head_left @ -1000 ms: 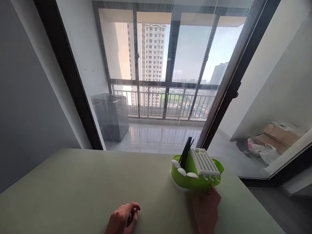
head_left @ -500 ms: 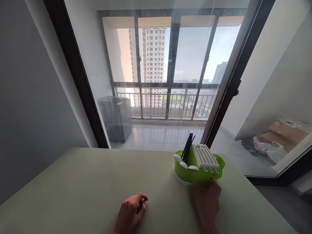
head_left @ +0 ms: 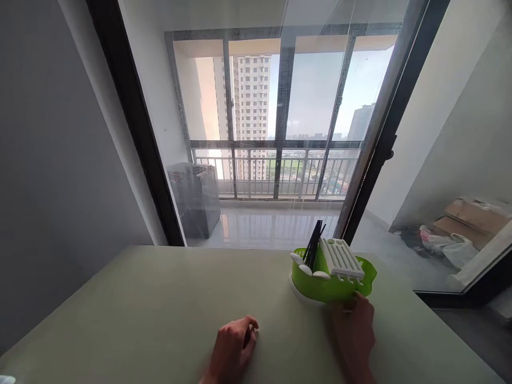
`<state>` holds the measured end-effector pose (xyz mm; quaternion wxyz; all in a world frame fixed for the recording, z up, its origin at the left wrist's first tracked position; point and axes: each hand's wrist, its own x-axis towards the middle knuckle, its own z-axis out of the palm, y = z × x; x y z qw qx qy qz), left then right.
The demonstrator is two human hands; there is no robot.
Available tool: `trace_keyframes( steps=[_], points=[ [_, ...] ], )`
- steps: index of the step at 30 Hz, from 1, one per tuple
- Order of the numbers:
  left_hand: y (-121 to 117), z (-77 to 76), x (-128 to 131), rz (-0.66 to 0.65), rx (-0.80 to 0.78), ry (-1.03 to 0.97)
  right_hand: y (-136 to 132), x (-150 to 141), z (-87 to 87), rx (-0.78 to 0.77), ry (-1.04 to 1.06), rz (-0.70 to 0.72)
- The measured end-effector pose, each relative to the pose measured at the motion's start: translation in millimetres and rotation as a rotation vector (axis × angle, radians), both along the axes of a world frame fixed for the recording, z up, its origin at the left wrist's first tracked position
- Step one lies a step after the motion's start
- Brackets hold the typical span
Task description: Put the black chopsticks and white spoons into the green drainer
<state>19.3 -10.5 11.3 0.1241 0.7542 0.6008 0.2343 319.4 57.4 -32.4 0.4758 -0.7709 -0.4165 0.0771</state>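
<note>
A green utensil holder (head_left: 320, 288) with a white base sits toward the far right of the table. Black chopsticks (head_left: 314, 242) lean upright in it, beside a white slotted top (head_left: 342, 258) with small hooks along its front edge. White rounded pieces (head_left: 305, 270) line the rim at the left. My right hand (head_left: 356, 328) is at the holder's front right, fingers pinched together against the green wall below the hooks; what they grip is hidden. My left hand (head_left: 235, 344) rests on the table to the left, fingers curled inward, and its palm does not show.
The pale table (head_left: 168, 304) reaches to a dark-framed glass door. A washing machine (head_left: 196, 200) stands behind the glass at the left. Cardboard boxes (head_left: 472, 218) and a white plastic bag (head_left: 456, 248) lie on the floor at the right. Something white shows at the lower left corner.
The view has shifted slightly, so everything sits a little farther right. My left hand has slid somewhat to the right, still curled. My right hand stays at the holder's front.
</note>
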Motion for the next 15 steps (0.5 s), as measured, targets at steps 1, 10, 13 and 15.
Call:
trace_keyframes(
  steps=[1, 10, 13, 15],
  points=[
    [0.4, 0.0, 0.3, 0.002, -0.005, 0.002, -0.7, -1.3, 1.3, -0.013, -0.023, 0.010],
    [1.8, -1.1, -0.1, 0.060, -0.053, -0.077, -25.4, -35.7, 6.7, 0.036, -0.001, 0.190],
    [3.0, -3.5, -2.2, 0.107, -0.039, -0.157, -35.7, -49.2, 6.6, 0.082, 0.008, 0.247],
    [4.3, -4.9, -4.3, 0.154, -0.013, -0.241, -43.1, -57.2, 5.7, 0.100, 0.031, 0.282]
  ],
)
